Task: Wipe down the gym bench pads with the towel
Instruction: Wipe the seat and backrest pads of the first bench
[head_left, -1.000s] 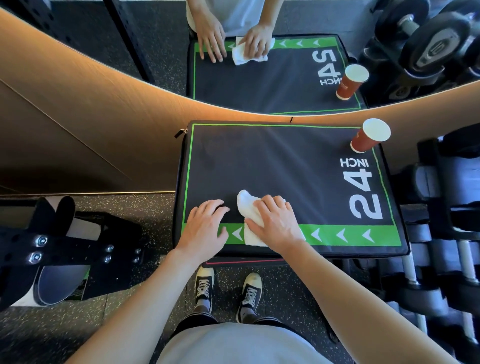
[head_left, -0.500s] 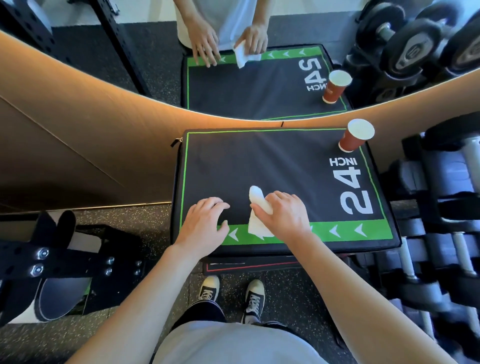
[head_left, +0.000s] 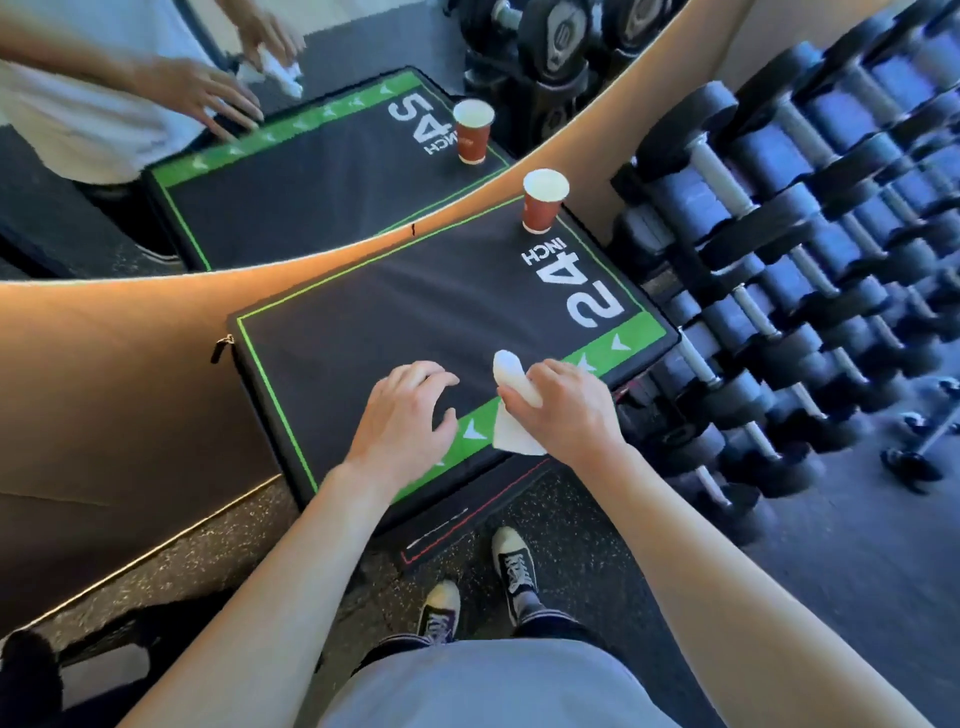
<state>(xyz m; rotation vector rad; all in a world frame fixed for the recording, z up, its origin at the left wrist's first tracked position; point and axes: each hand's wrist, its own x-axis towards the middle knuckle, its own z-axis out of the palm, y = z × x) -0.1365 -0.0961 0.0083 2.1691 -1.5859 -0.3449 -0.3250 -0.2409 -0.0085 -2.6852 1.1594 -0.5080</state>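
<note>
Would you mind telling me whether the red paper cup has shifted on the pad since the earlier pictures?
No. The red paper cup stands at the same far corner of the pad, just beyond the INCH lettering; only the camera turned.

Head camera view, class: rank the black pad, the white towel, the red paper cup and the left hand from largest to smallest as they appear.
1. black pad
2. left hand
3. white towel and red paper cup: similar; the right hand hides part of the towel and the cup stands farther away, so unranked.

Right hand (head_left: 563, 410): I see it gripping the white towel (head_left: 511, 410).
Left hand (head_left: 405, 415): fingers (head_left: 436, 376) spread on the black pad (head_left: 374, 317).
Red cup (head_left: 543, 200): well beyond my fingertips.
</note>
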